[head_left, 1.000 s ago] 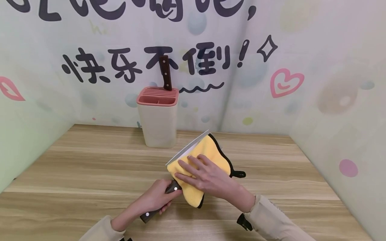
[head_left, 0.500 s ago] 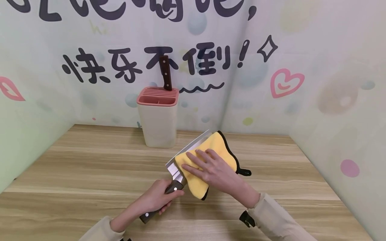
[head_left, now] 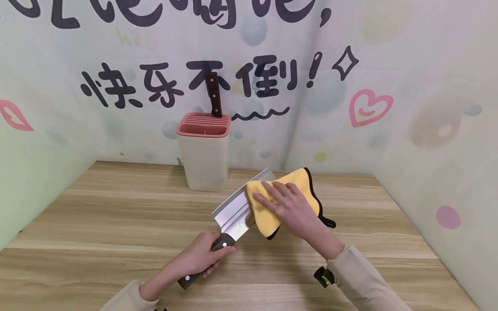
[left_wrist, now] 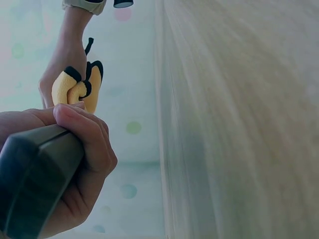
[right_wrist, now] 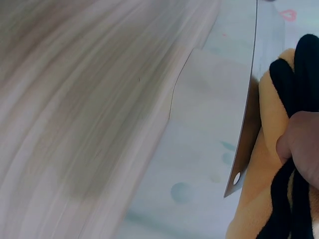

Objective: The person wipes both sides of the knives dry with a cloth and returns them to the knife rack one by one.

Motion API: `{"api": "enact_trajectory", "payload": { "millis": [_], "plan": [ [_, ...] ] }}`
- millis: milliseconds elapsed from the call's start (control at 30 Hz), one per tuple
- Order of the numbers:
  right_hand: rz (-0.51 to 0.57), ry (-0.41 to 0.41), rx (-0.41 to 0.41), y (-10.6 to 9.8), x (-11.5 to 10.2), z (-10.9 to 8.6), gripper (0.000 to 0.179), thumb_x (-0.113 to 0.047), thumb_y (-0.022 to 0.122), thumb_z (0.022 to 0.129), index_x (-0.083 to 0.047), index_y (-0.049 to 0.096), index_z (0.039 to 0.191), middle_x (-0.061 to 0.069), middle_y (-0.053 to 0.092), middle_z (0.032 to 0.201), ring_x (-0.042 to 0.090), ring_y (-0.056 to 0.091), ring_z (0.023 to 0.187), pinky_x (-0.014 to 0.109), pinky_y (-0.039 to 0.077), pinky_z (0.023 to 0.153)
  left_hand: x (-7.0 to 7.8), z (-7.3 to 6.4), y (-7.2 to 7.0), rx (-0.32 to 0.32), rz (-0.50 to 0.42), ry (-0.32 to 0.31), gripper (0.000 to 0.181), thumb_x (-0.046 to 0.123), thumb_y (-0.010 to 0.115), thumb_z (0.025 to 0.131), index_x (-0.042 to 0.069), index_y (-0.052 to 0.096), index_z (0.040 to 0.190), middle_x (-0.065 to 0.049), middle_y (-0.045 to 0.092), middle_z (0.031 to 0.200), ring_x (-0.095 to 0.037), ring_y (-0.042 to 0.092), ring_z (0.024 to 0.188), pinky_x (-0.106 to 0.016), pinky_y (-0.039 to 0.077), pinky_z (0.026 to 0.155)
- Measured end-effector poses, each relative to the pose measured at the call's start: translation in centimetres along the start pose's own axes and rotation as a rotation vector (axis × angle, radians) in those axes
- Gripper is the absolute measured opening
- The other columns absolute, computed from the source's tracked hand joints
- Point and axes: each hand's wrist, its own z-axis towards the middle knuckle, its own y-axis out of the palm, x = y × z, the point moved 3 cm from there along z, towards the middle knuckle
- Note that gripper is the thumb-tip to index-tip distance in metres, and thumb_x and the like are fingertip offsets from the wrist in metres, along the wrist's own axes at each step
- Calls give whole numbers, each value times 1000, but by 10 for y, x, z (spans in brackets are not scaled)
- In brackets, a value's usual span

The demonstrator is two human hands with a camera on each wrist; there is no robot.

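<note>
In the head view my left hand (head_left: 199, 254) grips the dark riveted handle of a cleaver (head_left: 234, 212), held with its blade slanting up and to the right. My right hand (head_left: 291, 208) holds a folded yellow cloth (head_left: 261, 218) with black trim and a loop against the blade's far part. Much of the blade near the handle shows bare; the cloth hides the rest. In the right wrist view the thumb pinches the cloth (right_wrist: 266, 164), and the blade's hole shows beside it. The left wrist view shows fingers wrapped round the handle (left_wrist: 42, 174).
A white knife block (head_left: 204, 164) with a red slotted top stands at the back of the wooden table (head_left: 97, 242). One dark-handled knife (head_left: 213, 94) is upright in it. A printed backdrop (head_left: 334, 142) closes off the back and sides.
My right hand has slid the cloth along the blade, away from the handle toward the upper right, uncovering the blade near the handle. My left hand and the cleaver have hardly moved.
</note>
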Motion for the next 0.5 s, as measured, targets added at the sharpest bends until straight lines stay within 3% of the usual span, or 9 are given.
{"api": "enact_trajectory", "payload": {
  "millis": [500],
  "plan": [
    [11, 157, 33, 11, 20, -15, 57, 5, 69, 68, -17, 56, 119, 16, 55, 115, 31, 54, 95, 41, 46, 69, 0, 1, 0, 11, -21, -2, 29, 24, 58, 87, 2, 45, 73, 0, 43, 44, -7, 39, 30, -28, 38, 29]
  ]
}}
